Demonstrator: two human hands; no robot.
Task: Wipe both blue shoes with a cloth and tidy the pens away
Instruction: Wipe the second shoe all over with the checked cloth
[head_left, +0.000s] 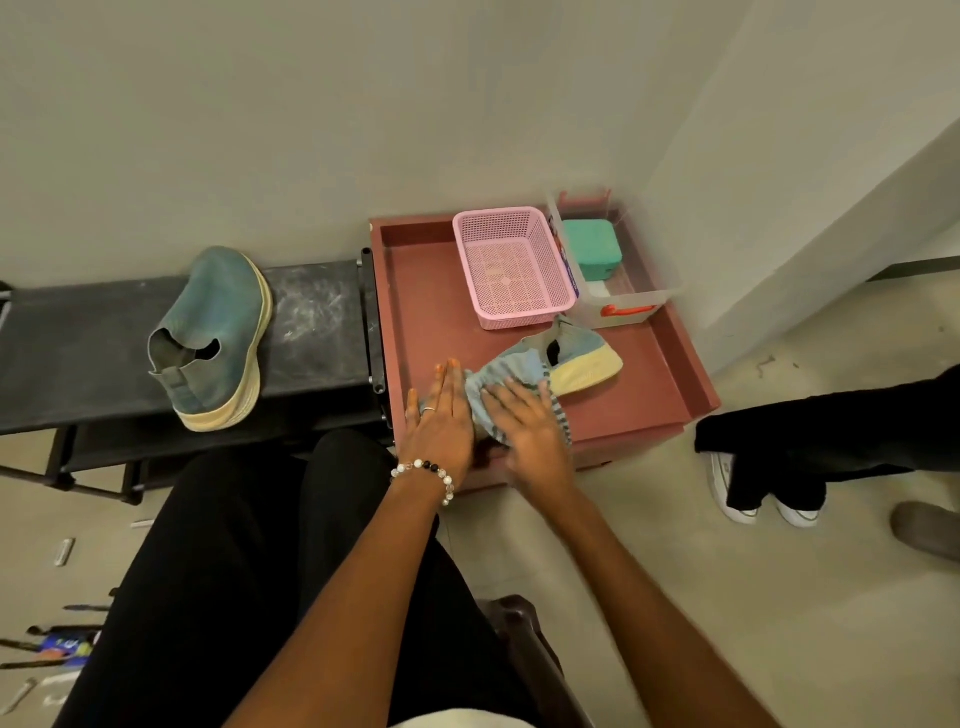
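Both flat, the left hand (441, 415) and right hand (524, 421) press the striped cloth (493, 389); the blue shoe (582, 358) lies at two o'clock, toe pointing right.

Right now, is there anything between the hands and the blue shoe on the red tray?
Only the cloth. It covers the near end of the blue shoe, and the right hand lies flat on it. The left hand lies beside it.

Red tray (415, 291) with shoe (582, 358), cloth (498, 389), pink basket (511, 265), black bench (311, 312) with second shoe (218, 332)
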